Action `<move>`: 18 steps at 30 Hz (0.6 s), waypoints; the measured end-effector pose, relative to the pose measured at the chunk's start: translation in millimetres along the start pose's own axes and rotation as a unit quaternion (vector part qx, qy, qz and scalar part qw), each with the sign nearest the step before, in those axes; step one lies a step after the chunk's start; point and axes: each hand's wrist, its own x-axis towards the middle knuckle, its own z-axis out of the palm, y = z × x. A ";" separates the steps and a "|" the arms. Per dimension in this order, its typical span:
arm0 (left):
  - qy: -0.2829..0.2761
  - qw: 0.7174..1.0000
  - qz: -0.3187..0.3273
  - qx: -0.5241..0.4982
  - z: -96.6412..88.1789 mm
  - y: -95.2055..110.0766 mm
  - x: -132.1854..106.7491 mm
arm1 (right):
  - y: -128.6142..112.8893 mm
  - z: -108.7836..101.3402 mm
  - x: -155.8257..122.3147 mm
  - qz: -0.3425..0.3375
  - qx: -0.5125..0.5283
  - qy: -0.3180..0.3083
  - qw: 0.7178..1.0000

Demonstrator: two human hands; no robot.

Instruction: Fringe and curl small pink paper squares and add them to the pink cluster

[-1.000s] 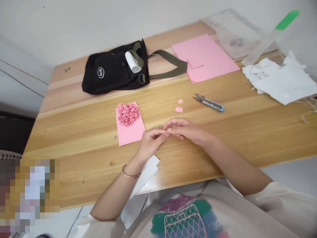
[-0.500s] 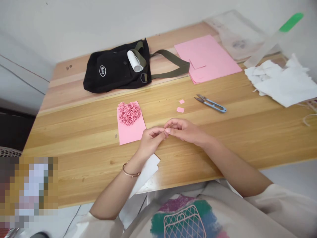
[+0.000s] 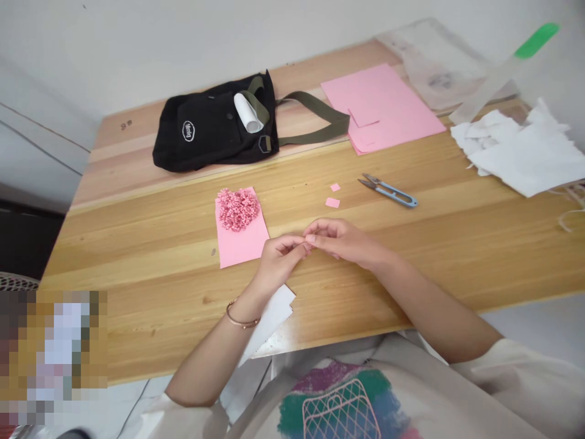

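My left hand (image 3: 277, 259) and my right hand (image 3: 343, 239) meet fingertip to fingertip just above the wooden table (image 3: 411, 256). Both pinch the same tiny thing between them, too small to name. Just left of my left hand lies a pink paper card (image 3: 242, 244) with a heap of small pink paper curls (image 3: 237, 208) on its far end. Two little pink paper squares (image 3: 333, 202) lie beyond my right hand. Blue thread snips (image 3: 389, 191) rest further right. A white sheet (image 3: 273, 317) sits under my left wrist at the table's near edge.
A black bag with an olive strap (image 3: 214, 125) and a white roll in its pocket lies at the back. Pink paper sheets (image 3: 381, 107) are at the back right. White paper scraps (image 3: 521, 149) and a clear ruler with a green end (image 3: 500, 73) fill the right side.
My hands stay pinched together in the same spot with only slight finger movement. The view has shifted a little.
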 end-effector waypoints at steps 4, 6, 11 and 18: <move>-0.004 1.000 0.004 0.006 0.4 0.2 0.4 | 1.3 0.2 0.4 0.003 0.013 0.004 1.000; -0.003 1.000 0.002 0.008 0.6 0.4 0.8 | 2.1 -0.3 0.6 0.011 0.030 0.008 0.999; 0.001 1.000 -0.009 0.004 1.2 1.0 1.3 | 2.8 -0.5 0.8 0.008 0.035 0.010 0.999; 0.003 1.000 0.004 0.013 0.3 0.7 0.4 | 4.9 -3.3 1.1 -0.015 -0.011 -0.020 1.000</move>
